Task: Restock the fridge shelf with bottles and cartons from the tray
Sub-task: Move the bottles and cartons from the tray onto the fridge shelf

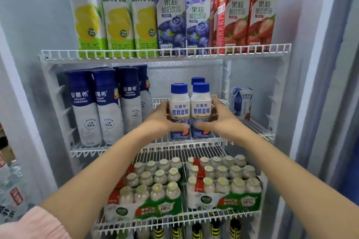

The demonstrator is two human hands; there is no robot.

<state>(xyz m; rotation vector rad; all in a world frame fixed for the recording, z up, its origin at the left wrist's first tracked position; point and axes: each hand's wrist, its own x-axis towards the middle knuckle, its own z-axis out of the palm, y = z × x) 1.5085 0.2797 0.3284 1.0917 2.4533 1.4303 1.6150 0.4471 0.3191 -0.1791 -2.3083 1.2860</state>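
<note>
White wire makes up the middle fridge shelf [256, 128], on which the work is being done. Above the grips, a top shelf [165, 52] is seen fully lined with tall lemon, blueberry and strawberry cartons [171, 9]. Left of the grips, large blue-topped white bottles [101, 106] are ranked in rows. Below the grips, shrink-wrapped packs of small foil-capped bottles [223, 180] fill the lower shelf. Between the grips, two small blue-capped blueberry yoghurt bottles [179, 110] are stood side by side near the shelf's front, a third cap showing behind. The left hand [162, 120] is closed on the left bottle, the right hand [217, 120] on the right one. Right of the grips, one small blue-and-white carton [240, 103] stands alone, with bare wire around it. The shelf is judged partly filled; its right half remains to be stocked. The tray is not in view.
</note>
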